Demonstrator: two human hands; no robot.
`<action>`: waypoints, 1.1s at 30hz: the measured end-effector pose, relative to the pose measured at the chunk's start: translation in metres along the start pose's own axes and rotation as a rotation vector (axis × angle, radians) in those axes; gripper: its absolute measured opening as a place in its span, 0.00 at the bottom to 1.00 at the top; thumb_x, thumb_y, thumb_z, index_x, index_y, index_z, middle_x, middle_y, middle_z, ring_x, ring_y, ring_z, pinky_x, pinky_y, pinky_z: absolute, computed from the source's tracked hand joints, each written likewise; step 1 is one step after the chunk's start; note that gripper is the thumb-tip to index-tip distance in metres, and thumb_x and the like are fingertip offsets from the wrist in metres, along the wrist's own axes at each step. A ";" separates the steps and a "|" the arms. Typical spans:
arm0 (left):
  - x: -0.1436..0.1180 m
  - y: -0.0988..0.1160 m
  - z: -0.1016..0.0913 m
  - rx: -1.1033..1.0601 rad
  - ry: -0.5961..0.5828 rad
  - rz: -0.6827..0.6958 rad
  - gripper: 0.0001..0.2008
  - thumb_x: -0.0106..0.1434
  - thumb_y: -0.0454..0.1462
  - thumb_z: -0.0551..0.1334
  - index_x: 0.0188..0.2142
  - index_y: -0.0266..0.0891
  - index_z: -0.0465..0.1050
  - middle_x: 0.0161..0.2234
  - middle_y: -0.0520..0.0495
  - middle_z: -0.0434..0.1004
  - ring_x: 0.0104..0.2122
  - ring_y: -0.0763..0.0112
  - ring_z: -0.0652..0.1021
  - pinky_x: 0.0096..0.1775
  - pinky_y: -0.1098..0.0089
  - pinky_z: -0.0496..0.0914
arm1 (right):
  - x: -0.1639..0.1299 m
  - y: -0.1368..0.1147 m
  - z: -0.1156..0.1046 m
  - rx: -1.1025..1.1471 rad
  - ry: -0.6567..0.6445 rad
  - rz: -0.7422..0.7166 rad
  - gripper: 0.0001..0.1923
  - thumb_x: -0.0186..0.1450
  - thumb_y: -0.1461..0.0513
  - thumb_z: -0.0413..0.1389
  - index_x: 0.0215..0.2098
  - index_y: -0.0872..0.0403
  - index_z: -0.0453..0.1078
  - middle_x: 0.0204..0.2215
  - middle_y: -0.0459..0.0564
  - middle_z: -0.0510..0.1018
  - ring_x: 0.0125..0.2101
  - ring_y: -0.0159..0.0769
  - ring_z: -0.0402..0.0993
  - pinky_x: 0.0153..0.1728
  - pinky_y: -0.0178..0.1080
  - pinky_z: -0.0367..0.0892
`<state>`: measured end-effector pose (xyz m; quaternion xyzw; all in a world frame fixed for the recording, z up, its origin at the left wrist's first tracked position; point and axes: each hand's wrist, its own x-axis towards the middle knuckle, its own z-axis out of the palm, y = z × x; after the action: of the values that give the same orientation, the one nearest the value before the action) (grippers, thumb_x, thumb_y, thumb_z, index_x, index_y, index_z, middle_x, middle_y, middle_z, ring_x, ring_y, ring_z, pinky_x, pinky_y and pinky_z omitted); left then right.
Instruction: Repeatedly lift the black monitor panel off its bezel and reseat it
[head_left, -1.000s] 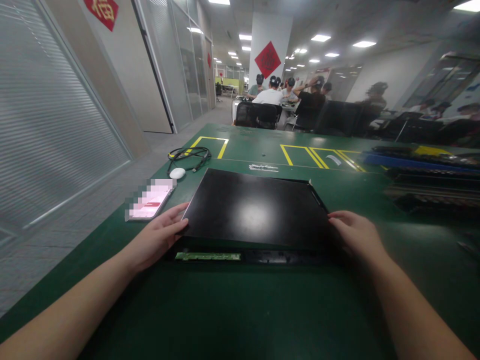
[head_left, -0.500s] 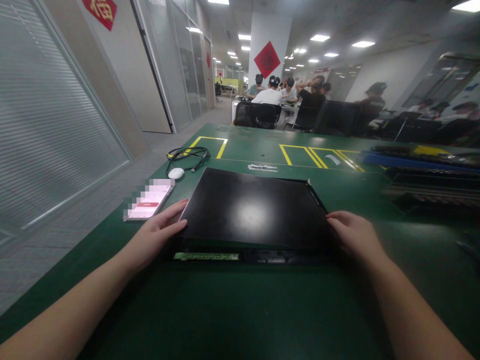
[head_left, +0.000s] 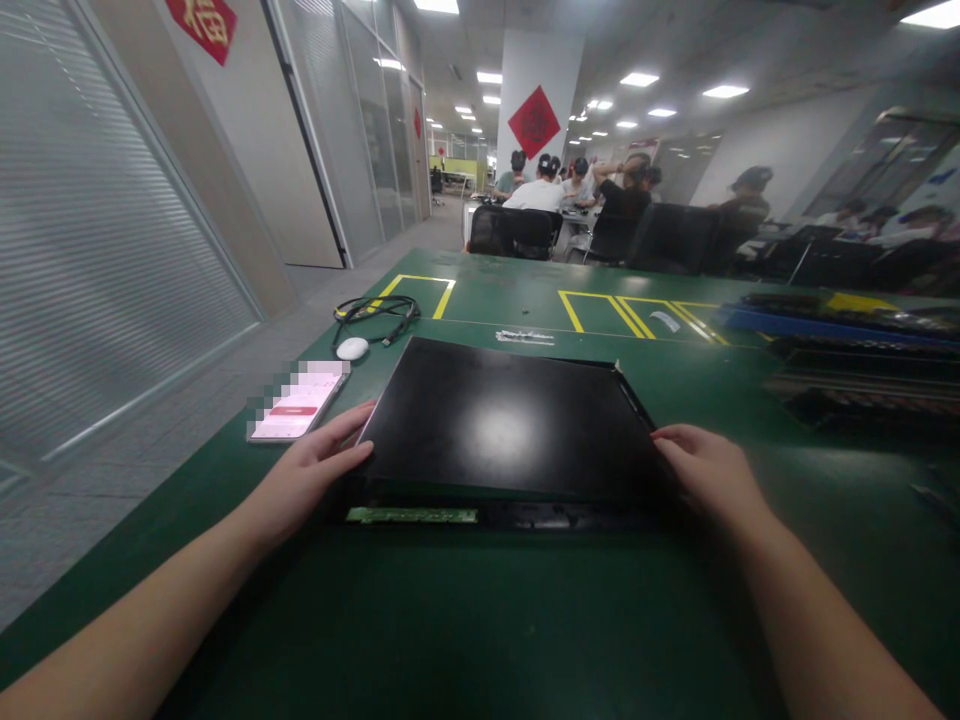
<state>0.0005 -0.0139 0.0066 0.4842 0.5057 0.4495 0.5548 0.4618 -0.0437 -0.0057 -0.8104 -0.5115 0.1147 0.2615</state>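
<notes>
A flat black display panel (head_left: 502, 415) lies in front of me, its glossy face up and reflecting a bright spot. Under its near edge shows a dark frame (head_left: 570, 517) with a green circuit board strip (head_left: 412, 515) along the left part. My left hand (head_left: 322, 455) grips the panel's left edge, thumb on top and the other fingers partly hidden beyond the side. At the right edge my right hand (head_left: 701, 460) pinches the panel's side; some of its fingertips are hidden. A thin raised rim runs along the panel's right side.
Left of the panel lie a phone (head_left: 300, 405) with a lit screen, a white rounded object (head_left: 352, 348) and a coiled black cable (head_left: 375, 312). Stacked dark parts (head_left: 870, 370) stand at the right of the green table (head_left: 480, 620). Several people sit beyond.
</notes>
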 end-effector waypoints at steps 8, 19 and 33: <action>0.000 -0.001 0.001 0.005 -0.013 0.018 0.32 0.49 0.45 0.75 0.55 0.46 0.77 0.61 0.44 0.73 0.64 0.45 0.65 0.62 0.56 0.62 | -0.001 -0.002 0.000 -0.014 0.022 -0.029 0.15 0.58 0.53 0.54 0.35 0.49 0.80 0.32 0.49 0.84 0.35 0.45 0.78 0.34 0.42 0.66; 0.000 0.000 0.001 0.030 0.010 0.031 0.28 0.49 0.44 0.75 0.52 0.49 0.79 0.65 0.49 0.67 0.65 0.46 0.62 0.65 0.54 0.56 | -0.003 -0.003 -0.001 -0.052 0.012 -0.037 0.16 0.59 0.53 0.53 0.34 0.48 0.80 0.31 0.49 0.83 0.34 0.43 0.78 0.35 0.42 0.67; 0.000 -0.002 -0.004 0.060 0.032 0.071 0.26 0.50 0.45 0.75 0.50 0.53 0.80 0.66 0.51 0.66 0.67 0.47 0.59 0.66 0.56 0.54 | -0.001 -0.001 0.001 -0.044 -0.004 -0.029 0.17 0.59 0.53 0.52 0.36 0.49 0.81 0.30 0.50 0.83 0.32 0.43 0.78 0.33 0.41 0.67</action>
<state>-0.0030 -0.0135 0.0048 0.5108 0.5105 0.4612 0.5156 0.4604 -0.0442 -0.0064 -0.8083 -0.5261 0.1012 0.2441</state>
